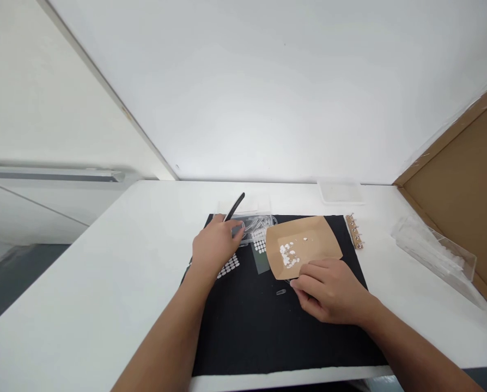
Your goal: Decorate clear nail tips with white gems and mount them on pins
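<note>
My left hand (215, 245) is closed at the left of a clear plastic box (272, 218) of clear false nail tips (260, 224). A slim black tool (236, 206) sticks up out of this hand; its lower end is hidden. The thumb and forefinger are curled close to the box's edge. My right hand (329, 288) is closed in a pinch at the front edge of a brown paper tray (317, 239). Something small may be between its fingertips, too small to make out. Inside the tray lie loose white oval pieces (288, 255). One clear nail tip (281, 292) lies on the black mat (243, 326).
Sheets of white oval stickers (229, 267) lie by my left wrist and on a dark green card (260, 262). A strip with metal clips (354, 231) stands right of the tray. Farther off are a clear lid (340, 191) and a clear bin (435, 253) beside a cardboard panel (464, 190).
</note>
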Available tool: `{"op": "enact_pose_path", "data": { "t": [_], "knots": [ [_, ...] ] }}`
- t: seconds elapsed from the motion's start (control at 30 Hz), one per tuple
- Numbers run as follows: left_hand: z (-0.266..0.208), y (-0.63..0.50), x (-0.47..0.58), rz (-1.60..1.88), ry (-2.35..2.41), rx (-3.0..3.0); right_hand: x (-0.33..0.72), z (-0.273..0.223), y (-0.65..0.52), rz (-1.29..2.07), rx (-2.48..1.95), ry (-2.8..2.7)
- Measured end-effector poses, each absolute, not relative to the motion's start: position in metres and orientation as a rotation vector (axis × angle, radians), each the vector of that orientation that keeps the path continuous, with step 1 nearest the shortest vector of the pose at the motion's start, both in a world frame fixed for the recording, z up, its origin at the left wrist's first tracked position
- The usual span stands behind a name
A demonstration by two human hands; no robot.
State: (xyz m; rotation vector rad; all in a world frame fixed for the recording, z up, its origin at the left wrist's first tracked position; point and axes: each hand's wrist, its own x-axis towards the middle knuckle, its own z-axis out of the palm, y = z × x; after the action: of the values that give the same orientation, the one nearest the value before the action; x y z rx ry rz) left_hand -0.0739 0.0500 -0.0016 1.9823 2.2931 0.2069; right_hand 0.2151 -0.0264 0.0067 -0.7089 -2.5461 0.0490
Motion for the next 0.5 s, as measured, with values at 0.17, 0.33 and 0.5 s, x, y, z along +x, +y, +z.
{"op": "enact_pose_path", "data": {
  "t": [0.17, 0.33, 0.5],
  "knots": [
    [-0.0031, 0.0527, -0.0728, 0.086, 2.261, 2.027, 0.2150, 0.0094, -0.0263, 0.045, -0.693, -2.476],
    [-0.0044, 0.0558, -0.0741, 0.041, 2.236, 2.015, 0.2156, 0.0083, -0.0270, 0.031, -0.680, -2.406],
    [-0.0067, 0.0581, -0.0753, 0.081, 2.218, 2.017, 0.2174, 0.0050, -0.0259, 0.019, -0.710, -2.372]
  ]
}}
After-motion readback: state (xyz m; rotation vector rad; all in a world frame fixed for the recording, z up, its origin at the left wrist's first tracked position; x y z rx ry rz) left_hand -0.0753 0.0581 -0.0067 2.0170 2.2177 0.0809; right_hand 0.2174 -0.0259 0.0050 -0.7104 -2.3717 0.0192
